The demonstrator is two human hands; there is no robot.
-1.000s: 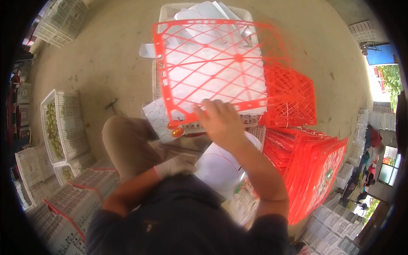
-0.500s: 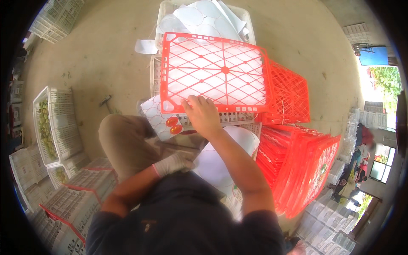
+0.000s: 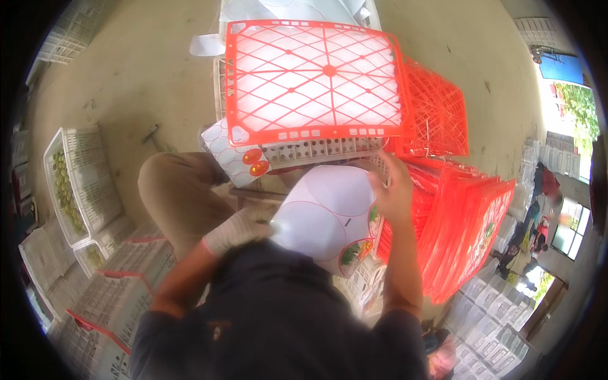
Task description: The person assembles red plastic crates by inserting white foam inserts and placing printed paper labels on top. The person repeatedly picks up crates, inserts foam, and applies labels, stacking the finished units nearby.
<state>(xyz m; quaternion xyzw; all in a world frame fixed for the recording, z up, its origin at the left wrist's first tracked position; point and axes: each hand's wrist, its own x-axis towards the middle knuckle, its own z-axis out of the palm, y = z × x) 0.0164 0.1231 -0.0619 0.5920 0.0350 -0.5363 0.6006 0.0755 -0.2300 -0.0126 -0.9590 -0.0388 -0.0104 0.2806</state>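
Observation:
A curled white sheet with large printed circles [image 3: 310, 215], perhaps stickers, lies across my lap. My left hand [image 3: 235, 232], in a pale glove, is closed at the sheet's left edge. At the sheet's upper right edge is my bare right hand [image 3: 396, 190], its thumb and fingers apart; whether it touches the sheet is unclear. Beyond both hands lies a red lattice plastic panel [image 3: 329, 71] over white material on a pale crate [image 3: 316, 149]. A smaller sheet with circles [image 3: 221, 149] and two red oval stickers [image 3: 258, 168] pokes out below the panel's left corner.
Many red panels [image 3: 449, 221] stand stacked to my right, with a red lattice crate [image 3: 437, 111] behind. White crates [image 3: 88, 183], one holding green fruit [image 3: 68, 193], stand left. More crates [image 3: 487, 323] and people [image 3: 538, 221] are at far right. A white container of sheets [image 3: 297, 11] sits beyond the panel.
My right hand has left the near edge of the red panel and come back to the right side of the circle-printed sheet. More of that sheet now shows. The view has shifted slightly.

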